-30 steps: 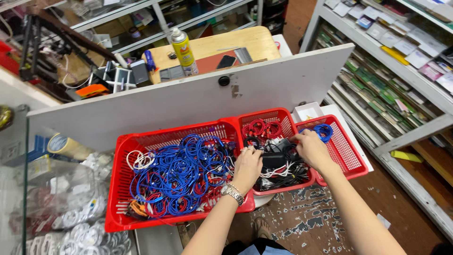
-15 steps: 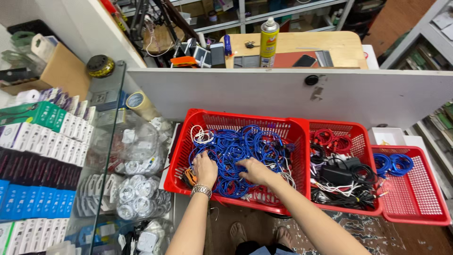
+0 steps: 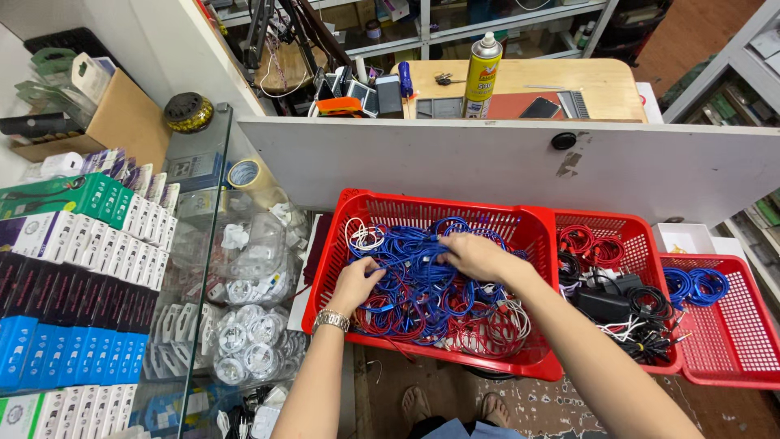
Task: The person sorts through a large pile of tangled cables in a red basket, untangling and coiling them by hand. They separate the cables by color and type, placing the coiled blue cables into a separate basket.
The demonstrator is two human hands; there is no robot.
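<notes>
A large red basket (image 3: 422, 210) holds a tangle of blue cables (image 3: 418, 280) with some white and red ones mixed in. My left hand (image 3: 355, 283), a metal watch on its wrist, digs into the left side of the pile with fingers closed around blue cable. My right hand (image 3: 474, 255) rests on top of the pile near the middle, fingers pinching blue cable. A middle red basket (image 3: 642, 244) holds red, black and white cables and a black adapter. A smaller red basket (image 3: 731, 333) on the right holds coiled blue cables (image 3: 695, 284).
A white board (image 3: 504, 167) stands behind the baskets, with a wooden table (image 3: 601, 81) and a spray can (image 3: 482, 75) beyond. At left, a glass case (image 3: 211, 268) holds bagged white cables, next to rows of boxed goods (image 3: 73, 268). Sandalled feet show below.
The view swung left and both hands moved from the middle basket into the large basket of blue cables, where they now grasp the tangle.
</notes>
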